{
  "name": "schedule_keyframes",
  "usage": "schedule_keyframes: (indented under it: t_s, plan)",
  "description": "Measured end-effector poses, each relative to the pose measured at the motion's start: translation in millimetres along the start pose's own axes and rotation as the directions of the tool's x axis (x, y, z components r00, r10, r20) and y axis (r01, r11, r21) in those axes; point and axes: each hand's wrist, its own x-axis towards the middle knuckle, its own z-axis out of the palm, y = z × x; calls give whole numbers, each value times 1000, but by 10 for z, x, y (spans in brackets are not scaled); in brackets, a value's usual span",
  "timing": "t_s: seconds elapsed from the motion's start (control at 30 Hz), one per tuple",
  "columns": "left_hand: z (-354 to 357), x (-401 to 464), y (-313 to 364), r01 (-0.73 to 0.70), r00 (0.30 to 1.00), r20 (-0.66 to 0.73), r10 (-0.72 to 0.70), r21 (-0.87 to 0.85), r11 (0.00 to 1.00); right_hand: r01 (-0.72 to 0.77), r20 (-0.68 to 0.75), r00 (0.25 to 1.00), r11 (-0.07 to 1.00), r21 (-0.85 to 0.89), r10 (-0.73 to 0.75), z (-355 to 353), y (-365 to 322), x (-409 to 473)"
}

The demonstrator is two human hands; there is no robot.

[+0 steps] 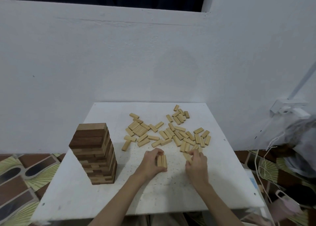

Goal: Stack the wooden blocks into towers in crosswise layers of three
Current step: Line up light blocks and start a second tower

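Left hand (150,163) cups two side-by-side pale blocks (162,160); right hand (196,164) pinches another block (187,157) just beside them.

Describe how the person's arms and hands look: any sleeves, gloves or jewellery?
Both forearms are bare as far as the picture's lower edge; no sleeve shows. The left hand and the right hand wear no gloves. No ring, watch or bracelet can be seen, and no markings show on either arm.
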Motion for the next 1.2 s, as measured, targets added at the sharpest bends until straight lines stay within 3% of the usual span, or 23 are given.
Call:
schedule_keyframes:
  t_s: [0.1,0.43,0.57,0.77,1.2]
  plan:
    - [-7,5,-19,4,1000,-8,-4,-1,1000,-45,61,997,995,88,40,-7,-67,12]
    - [-64,-50,-45,17,999,-36,-18,-29,999,1,238,969,972,234,-58,206,-404,-67]
    - [-110,-59,-81,36,999,-22,-37,-34,999,-87,302,953,953,291,-5,161,-412,0]
    - [-162,-72,-109,39,999,-10,-39,-18,999,-18,578,805,969,245,-131,-55,-313,157]
    - [-123,-67,-76,29,999,-21,-30,-26,999,147,532,805,957,252,-264,34,-282,182]
